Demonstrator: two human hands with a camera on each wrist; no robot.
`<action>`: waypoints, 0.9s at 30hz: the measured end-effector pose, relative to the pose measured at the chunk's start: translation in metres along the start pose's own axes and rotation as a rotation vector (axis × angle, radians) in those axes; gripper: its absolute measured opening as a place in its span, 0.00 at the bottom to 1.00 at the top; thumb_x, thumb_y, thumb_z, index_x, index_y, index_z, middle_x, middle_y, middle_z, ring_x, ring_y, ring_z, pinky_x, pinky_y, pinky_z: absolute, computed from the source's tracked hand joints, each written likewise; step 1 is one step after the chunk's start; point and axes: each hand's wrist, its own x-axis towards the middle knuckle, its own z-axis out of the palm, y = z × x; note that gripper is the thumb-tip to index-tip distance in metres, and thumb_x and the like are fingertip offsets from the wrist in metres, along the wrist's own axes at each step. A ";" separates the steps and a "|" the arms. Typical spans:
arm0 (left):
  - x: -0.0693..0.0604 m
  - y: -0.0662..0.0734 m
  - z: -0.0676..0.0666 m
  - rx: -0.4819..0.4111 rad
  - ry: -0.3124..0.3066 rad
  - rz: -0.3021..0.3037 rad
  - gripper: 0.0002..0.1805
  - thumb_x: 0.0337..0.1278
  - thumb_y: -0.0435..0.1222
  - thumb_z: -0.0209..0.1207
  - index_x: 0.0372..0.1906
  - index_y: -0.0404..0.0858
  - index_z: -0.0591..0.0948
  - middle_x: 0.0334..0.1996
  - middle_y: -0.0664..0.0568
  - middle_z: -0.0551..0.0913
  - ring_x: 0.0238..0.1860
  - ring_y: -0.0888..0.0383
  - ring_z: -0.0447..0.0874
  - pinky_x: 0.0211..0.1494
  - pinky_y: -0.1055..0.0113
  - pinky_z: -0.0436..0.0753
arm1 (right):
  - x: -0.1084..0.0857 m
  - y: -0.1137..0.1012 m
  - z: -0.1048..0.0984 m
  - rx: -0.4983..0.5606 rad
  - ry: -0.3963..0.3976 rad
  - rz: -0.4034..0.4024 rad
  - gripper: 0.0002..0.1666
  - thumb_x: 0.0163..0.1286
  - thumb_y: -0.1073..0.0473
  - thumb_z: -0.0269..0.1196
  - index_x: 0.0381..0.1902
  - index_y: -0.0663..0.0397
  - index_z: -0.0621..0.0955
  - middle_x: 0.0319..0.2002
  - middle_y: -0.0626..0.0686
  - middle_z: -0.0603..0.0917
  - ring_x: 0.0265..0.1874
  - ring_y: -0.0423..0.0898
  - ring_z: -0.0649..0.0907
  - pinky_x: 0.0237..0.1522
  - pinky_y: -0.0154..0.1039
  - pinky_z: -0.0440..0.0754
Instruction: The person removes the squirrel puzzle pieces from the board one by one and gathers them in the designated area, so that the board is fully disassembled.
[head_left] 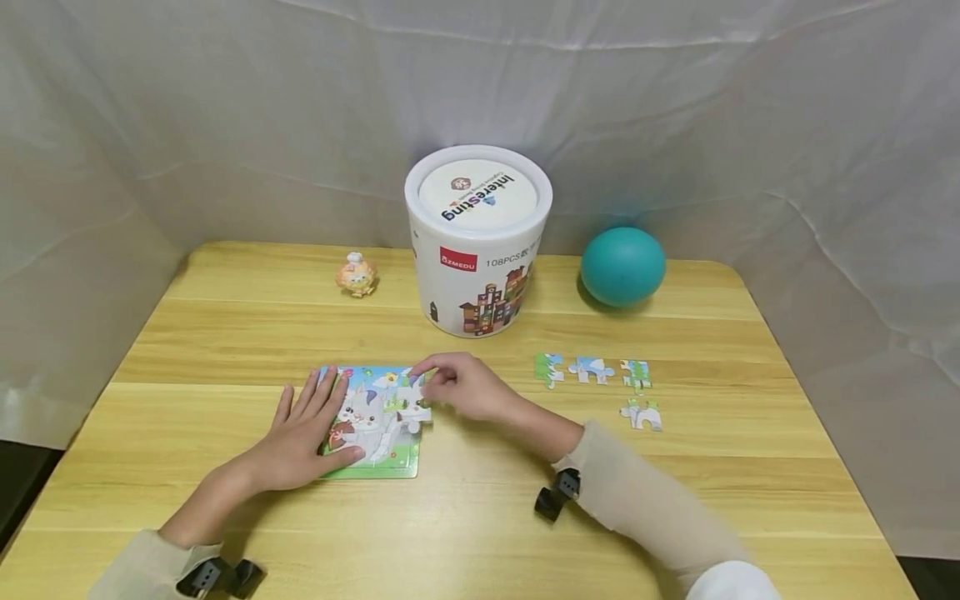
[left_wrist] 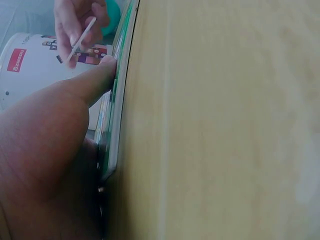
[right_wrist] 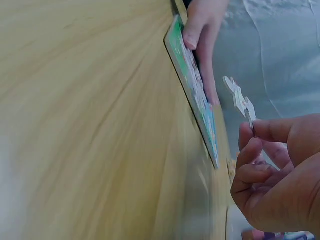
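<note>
A jigsaw puzzle board with a grey-white cartoon animal and a green lower border lies on the table. My left hand rests on its left side with fingers spread, the thumb on the lower part. Above the board's right side, my right hand pinches a puzzle piece between thumb and fingertips. In the right wrist view that piece is held on edge, apart from the board. It hides part of the picture in the head view.
Several loose puzzle pieces lie on the right of the table. Behind stand a white lidded bucket, a small orange figurine and a teal ball. Grey cloth hangs at the table's back and sides.
</note>
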 end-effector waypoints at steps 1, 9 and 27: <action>0.000 0.001 -0.001 -0.003 0.000 0.002 0.57 0.68 0.58 0.59 0.83 0.37 0.37 0.81 0.35 0.32 0.80 0.37 0.22 0.74 0.40 0.19 | -0.003 0.001 -0.004 0.006 0.000 0.008 0.15 0.72 0.66 0.64 0.55 0.53 0.85 0.31 0.54 0.86 0.21 0.44 0.75 0.22 0.32 0.72; -0.001 0.015 -0.012 -0.036 -0.048 -0.032 0.57 0.68 0.57 0.59 0.82 0.35 0.38 0.80 0.32 0.32 0.79 0.33 0.23 0.73 0.34 0.23 | -0.032 0.017 -0.038 0.000 0.031 0.090 0.16 0.72 0.64 0.65 0.56 0.53 0.85 0.32 0.55 0.85 0.20 0.44 0.75 0.21 0.33 0.72; -0.001 0.012 -0.011 -0.029 -0.063 -0.050 0.57 0.68 0.58 0.59 0.82 0.34 0.38 0.81 0.33 0.32 0.79 0.34 0.23 0.73 0.34 0.24 | -0.108 0.062 -0.118 -0.154 0.099 0.116 0.16 0.75 0.62 0.63 0.58 0.57 0.83 0.34 0.53 0.86 0.25 0.47 0.77 0.27 0.37 0.76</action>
